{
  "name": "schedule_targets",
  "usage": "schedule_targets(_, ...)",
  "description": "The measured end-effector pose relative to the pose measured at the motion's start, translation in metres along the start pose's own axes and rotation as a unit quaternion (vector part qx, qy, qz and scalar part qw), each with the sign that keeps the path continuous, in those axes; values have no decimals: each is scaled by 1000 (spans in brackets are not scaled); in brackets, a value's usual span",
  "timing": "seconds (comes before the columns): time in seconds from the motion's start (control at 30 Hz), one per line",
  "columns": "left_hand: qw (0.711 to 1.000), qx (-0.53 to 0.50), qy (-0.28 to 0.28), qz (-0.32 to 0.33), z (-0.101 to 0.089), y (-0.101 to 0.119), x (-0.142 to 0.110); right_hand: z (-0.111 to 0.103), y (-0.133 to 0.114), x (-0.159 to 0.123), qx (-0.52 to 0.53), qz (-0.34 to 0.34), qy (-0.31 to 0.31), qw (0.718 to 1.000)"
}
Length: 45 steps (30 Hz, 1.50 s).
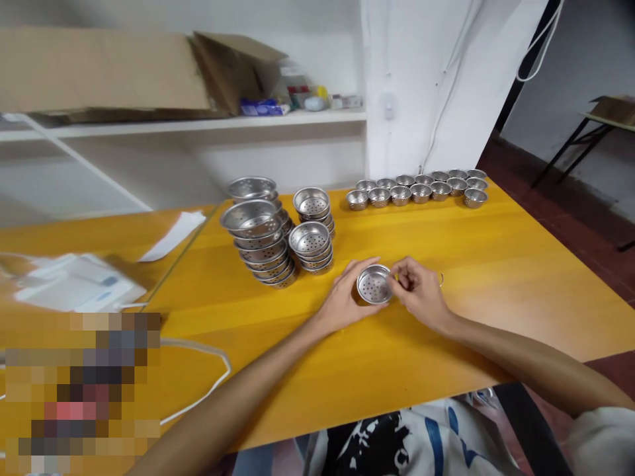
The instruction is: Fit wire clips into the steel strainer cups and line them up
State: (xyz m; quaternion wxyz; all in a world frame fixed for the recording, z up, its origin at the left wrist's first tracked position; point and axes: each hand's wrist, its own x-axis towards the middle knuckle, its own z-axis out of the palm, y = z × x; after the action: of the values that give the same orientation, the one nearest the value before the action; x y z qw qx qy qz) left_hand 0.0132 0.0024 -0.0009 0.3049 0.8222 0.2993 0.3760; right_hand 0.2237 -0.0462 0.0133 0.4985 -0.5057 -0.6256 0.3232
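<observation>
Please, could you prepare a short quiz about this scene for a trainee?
1. True or false: the left hand is curved around the perforated cup.
2. In the picture, where do the stacks of cups stand? A: right of the perforated cup; B: left of it; C: on the floor.
3. Fill in: the large cardboard box rests on a white ____.

Key: 1 true; 2 B; 3 shelf.

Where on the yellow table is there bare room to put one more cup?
The widest bare patch of the table lies right of the right hand, nearer than the rows of cups. Another lies between the forearms, reaching the front edge. It is crowded at the stacks beyond the left hand, and in the rows.
</observation>
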Motion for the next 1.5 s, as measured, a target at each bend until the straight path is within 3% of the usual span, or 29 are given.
schedule_targets(0.07, 999, 30, 16, 12, 0, -1, -2, -6, 1, 4, -21, 6, 8, 1000)
schedule_targets(0.13, 998, 48, 18, 27, 0, -3, -2, -10, 4, 7, -5, 43, -36, 998)
schedule_targets(0.27, 997, 56, -32, 35, 2, -6, -2, -11, 12, 10, 41, 104, -131, 985)
schedule_targets(0.33, 997, 55, -45, 20, 3, -9, -1, -13, 20, 16, 76, 118, -118, 983)
schedule_targets(0.4, 997, 56, -45, -1, 5, -13, -1, -23, 34, 31, 123, 135, -49, 982)
schedule_targets(0.5, 997, 61, -48, -16, 5, -18, -2, -52, 62, 73, 165, 155, 134, 965)
schedule_targets(0.63, 996, 65, -58, 0, 5, -20, -5, -99, 98, 143, 243, 192, 363, 879)
schedule_targets(0.67, 996, 63, -60, 3, 5, -20, -5, -108, 105, 157, 276, 197, 396, 853)
schedule_targets(0.73, 997, 54, -57, 6, 5, -21, -5, -120, 115, 179, 293, 205, 427, 830)
schedule_targets(0.87, 998, 39, -43, 1, 7, -25, -4, -127, 124, 197, 301, 223, 435, 819)
schedule_targets(1.13, 998, 40, -46, -1, 5, -23, -3, -133, 126, 197, 332, 245, 413, 812)
schedule_targets(1.5, 996, 62, -57, -4, 4, -20, -3, -137, 114, 189, 292, 244, 374, 846)
